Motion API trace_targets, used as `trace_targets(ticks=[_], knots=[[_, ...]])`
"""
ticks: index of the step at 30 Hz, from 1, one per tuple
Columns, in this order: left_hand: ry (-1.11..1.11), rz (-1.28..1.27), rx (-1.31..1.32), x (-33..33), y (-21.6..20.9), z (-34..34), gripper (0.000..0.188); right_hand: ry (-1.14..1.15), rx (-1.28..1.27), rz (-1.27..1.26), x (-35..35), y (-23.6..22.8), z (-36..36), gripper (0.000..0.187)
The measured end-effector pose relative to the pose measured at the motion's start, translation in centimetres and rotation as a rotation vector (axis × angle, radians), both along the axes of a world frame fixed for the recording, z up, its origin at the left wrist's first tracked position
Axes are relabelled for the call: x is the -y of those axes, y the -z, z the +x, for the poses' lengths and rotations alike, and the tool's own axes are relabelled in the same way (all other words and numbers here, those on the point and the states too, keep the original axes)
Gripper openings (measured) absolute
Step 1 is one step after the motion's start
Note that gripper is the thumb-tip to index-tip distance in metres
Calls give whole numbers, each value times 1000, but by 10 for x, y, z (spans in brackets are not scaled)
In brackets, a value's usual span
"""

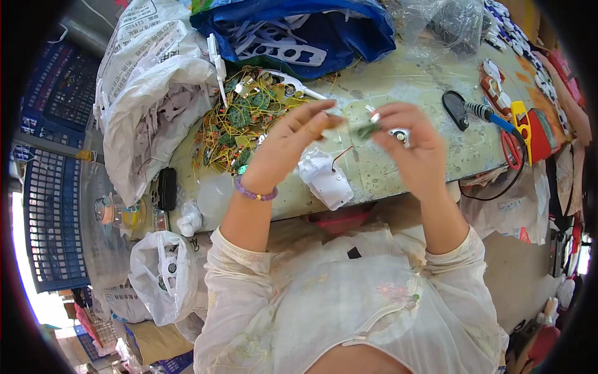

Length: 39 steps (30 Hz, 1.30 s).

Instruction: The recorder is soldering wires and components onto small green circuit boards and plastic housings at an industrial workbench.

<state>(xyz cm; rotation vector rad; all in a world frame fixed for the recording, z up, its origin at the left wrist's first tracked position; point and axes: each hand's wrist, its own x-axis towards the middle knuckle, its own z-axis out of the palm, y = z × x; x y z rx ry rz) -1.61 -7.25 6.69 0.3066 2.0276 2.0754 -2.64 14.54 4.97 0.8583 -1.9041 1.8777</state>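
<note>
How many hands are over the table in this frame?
2: the left hand, near the yellow-wired circuit boards; the right hand, with a blurred green piece at its fingertips. None seems hidden.

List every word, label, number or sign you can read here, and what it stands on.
White woven sack, upper left: dark printed characters and digits, not copied here.
Pale plastic bag, right: small print, red mark; too small to read.
Whitish sack, lower left: dark print, too small to read.
Green part in the right hand: blurred, nothing legible.
</note>
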Motion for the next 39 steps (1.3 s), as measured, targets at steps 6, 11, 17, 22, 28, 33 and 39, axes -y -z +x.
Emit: trace_targets(ticks=[6, 11, 17, 22, 28, 33, 39], knots=[[-178, -495, -111, -14, 33, 20, 21, 630, -395, 532, -17, -2, -21, 14], [-210, -359, 22, -25, 36, 27, 19, 278, -148, 877, -5, 29, -15, 10], [-219, -183, 121, -24, 43, 29, 18, 168, -217, 961, -5, 42, -15, 8], [-228, -163, 109, -26, 42, 32, 18, 25, -38, 509, -5, 29, 2, 11], [-221, -231, 103, -27, 40, 31, 17, 94, 14, 440, 2, 35, 4, 11], [-235, -202, 117, -30, 41, 33, 15, 110, 44, 408, 2, 38, 8, 10], [-234, -311, 43, -28, 43, 32, 17, 135, -13, 431, 0, 43, 11, 8]])
